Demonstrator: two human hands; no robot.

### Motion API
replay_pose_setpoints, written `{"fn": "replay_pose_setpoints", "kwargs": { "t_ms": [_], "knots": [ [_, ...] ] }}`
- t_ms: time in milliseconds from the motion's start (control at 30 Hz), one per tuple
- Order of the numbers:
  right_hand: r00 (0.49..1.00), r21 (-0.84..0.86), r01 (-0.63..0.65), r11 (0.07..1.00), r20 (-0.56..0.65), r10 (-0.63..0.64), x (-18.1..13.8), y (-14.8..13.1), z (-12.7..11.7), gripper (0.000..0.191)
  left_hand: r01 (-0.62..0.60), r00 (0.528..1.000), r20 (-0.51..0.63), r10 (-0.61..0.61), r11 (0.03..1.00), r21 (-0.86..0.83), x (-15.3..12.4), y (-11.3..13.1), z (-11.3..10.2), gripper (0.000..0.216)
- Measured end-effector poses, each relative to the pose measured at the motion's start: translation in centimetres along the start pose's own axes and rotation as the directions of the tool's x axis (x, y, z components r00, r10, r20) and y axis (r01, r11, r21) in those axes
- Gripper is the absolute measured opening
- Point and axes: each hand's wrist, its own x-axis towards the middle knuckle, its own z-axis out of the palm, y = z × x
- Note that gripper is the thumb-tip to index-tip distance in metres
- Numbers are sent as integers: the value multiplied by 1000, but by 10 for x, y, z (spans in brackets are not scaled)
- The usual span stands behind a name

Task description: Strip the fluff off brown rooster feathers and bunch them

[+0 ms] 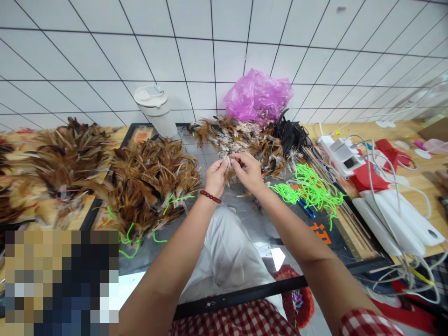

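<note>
My left hand and my right hand meet above the glass-topped table, fingers pinched together on a small bunch of brown feathers. A red bead bracelet circles my left wrist. Just behind my hands lies a loose heap of brown and white feathers. To the left, a big pile of tied feather bundles shows green cords sticking out. A tangle of bright green cords lies to the right of my right hand, with blue-handled scissors under it.
A white lidded cup and a pink plastic bag stand by the tiled wall. Black feathers sit beside the heap. More feather bundles are far left. A power strip, white cables and red items crowd the right.
</note>
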Motion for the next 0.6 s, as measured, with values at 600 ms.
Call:
{"fn": "replay_pose_setpoints", "kwargs": {
  "t_ms": [600],
  "knots": [
    [994, -224, 83, 971, 92, -63, 2, -4, -9, 10, -32, 998, 50, 24, 984, 178, -3, 0, 0, 29]
  ]
}}
